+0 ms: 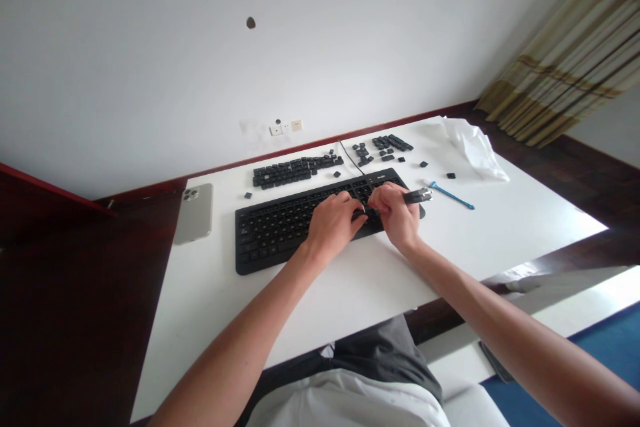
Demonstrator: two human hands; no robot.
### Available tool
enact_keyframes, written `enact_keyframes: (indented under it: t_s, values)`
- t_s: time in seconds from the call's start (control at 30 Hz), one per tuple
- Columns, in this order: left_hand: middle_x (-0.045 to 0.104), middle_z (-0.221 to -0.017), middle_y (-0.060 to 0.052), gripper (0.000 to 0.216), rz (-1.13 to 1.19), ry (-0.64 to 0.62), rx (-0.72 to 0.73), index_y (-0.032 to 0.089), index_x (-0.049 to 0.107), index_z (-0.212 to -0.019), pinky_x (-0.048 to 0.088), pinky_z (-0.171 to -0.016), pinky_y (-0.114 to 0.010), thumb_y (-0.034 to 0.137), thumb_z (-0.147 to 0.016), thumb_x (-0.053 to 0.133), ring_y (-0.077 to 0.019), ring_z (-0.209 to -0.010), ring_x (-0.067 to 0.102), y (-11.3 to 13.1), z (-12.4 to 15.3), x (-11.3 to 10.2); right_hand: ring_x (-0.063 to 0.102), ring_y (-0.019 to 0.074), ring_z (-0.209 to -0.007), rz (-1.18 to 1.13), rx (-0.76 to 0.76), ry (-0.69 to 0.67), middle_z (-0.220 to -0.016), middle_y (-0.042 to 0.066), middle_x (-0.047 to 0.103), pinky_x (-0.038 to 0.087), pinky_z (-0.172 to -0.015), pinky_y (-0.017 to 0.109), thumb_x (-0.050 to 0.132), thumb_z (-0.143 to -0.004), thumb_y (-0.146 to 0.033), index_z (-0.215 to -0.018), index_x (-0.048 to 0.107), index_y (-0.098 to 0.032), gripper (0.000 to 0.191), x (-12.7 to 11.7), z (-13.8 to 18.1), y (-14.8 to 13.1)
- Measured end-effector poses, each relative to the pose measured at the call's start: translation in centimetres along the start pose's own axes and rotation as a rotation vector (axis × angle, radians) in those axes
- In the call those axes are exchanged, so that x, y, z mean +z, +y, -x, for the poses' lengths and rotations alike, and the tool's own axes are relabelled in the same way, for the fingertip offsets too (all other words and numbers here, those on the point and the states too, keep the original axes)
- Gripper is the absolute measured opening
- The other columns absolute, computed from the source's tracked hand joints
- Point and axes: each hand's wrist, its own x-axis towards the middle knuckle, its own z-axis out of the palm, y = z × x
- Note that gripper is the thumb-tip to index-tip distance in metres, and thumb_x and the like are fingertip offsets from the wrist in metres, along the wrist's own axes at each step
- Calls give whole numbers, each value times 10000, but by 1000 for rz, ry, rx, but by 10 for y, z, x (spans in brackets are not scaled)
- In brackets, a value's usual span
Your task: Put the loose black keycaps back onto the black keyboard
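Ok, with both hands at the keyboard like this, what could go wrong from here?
The tool in the right hand might slip and jab the left hand, whose fingers are close by over the keyboard. A bump to the keyboard could scatter the loose keycaps laid out behind it. The phone, lying by the left edge of the table, could get knocked off.
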Motion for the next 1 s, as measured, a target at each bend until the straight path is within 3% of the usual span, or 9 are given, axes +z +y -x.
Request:
enact_keyframes:
  t_s: [0.17,0.23,0.37,0.47,0.53,0.67,0.77,0.87,1.0]
  values:
    - [697,-1040,-43,168,-42,-42,22,260,753,-1082,554,-831,-314,351,-984,650,-217,-971,682,2,-4,-5,380,155,-559,5,18,38,-573,-7,380,400,-554,329,676,-909,-417,-550,415,-241,477,-2,-5,0]
    - [699,-1043,-41,170,-35,-48,29,265,755,-1086,559,-840,-309,350,-984,650,-212,-976,685,1,-5,-7,447,162,-586,81,30,8,-595,3,462,429,-586,322,639,-930,-410,-580,462,-239,428,-7,-7,-1]
    - [714,-1057,-34,166,-8,-52,25,265,762,-1088,564,-850,-303,331,-967,671,-209,-991,696,-1,-6,-7,635,221,-830,494,5,-139,-849,46,710,493,-778,343,634,-943,-389,-745,682,-238,254,-28,-7,-11]
    - [720,-1045,-40,154,-29,-60,15,243,763,-1052,565,-841,-306,325,-966,666,-213,-987,702,-1,-6,-7,670,248,-925,769,-51,-209,-999,57,762,485,-839,351,590,-968,-384,-896,760,-241,233,-41,-5,-23]
    - [722,-1036,-40,144,-39,-56,24,234,753,-1035,562,-826,-308,317,-968,657,-214,-978,700,-1,-6,-6,684,240,-876,908,-35,-254,-966,67,772,485,-795,334,539,-991,-403,-927,767,-221,299,-46,-5,-32]
    - [723,-999,-33,93,-20,-43,36,228,723,-998,550,-815,-303,276,-961,652,-211,-970,688,1,-5,-5,662,216,-667,1162,98,-327,-703,56,732,452,-667,316,527,-985,-481,-815,749,-195,401,-49,-12,-47]
    - [719,-1022,-32,165,58,-7,60,234,708,-1111,539,-828,-299,262,-957,659,-204,-981,678,3,-4,-3,660,204,-653,1202,78,-268,-692,43,731,446,-666,309,488,-993,-436,-812,744,-203,391,-47,-17,-55]
    - [704,-1015,-33,366,210,55,48,230,671,-1255,530,-790,-295,409,-938,710,-193,-917,676,5,-3,-3,645,197,-652,1168,8,-185,-719,40,734,440,-650,306,458,-1001,-411,-818,741,-207,394,-40,-18,-57]
    - [688,-967,-22,233,317,68,15,233,729,-1079,491,-729,-275,432,-976,663,-157,-812,656,2,-2,-5,674,210,-768,911,-94,-175,-825,58,749,491,-714,306,405,-1030,-411,-842,756,-198,451,-29,-14,-52]
